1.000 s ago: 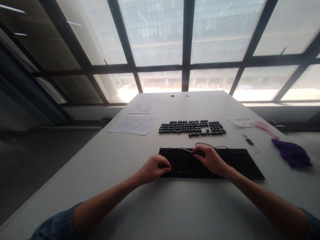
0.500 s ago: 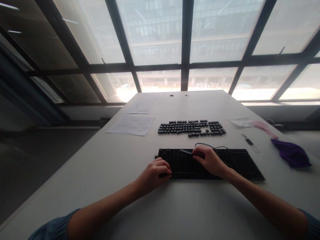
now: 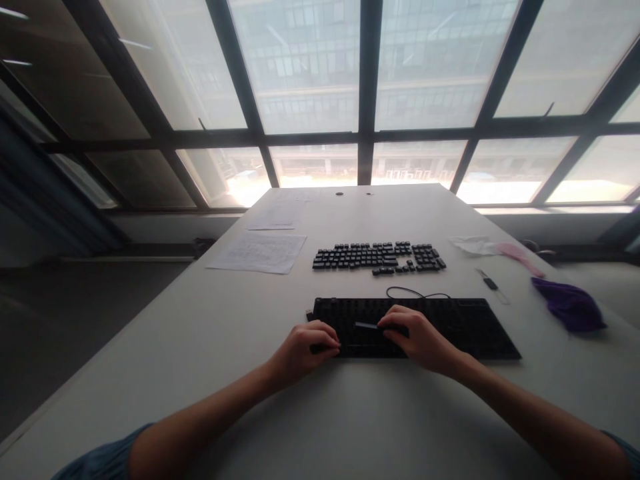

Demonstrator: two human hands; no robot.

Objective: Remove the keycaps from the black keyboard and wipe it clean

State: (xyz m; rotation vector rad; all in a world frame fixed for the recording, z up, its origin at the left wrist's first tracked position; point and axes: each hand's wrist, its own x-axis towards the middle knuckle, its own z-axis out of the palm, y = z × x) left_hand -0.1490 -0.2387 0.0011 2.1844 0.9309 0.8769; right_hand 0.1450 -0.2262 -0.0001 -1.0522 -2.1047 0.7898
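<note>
A black keyboard [image 3: 470, 333] with its keycaps off lies flat in front of me. My right hand [image 3: 417, 337] is closed over its middle, pinching one end of a long dark space bar keycap [image 3: 367, 326] that points left. My left hand [image 3: 313, 347] is closed at the keyboard's lower left corner, fingertips pinched together at the front edge. Whatever lies between those fingertips is too small and dark to make out. Behind the keyboard, black keycaps [image 3: 357, 257] are laid out in rows, with a gap at the left of the bottom row.
Printed sheets [image 3: 257, 252] lie at the left on the white table [image 3: 350, 420]. To the right are a keycap puller [image 3: 491, 283], a white tissue [image 3: 473, 245], a pink cloth [image 3: 520, 257] and a purple cloth [image 3: 570, 307]. The keyboard's cable [image 3: 407, 289] loops behind it.
My right hand has lowered the space bar keycap toward the front of the keyboard. My left hand stays at the lower left corner. The view has shifted slightly.
</note>
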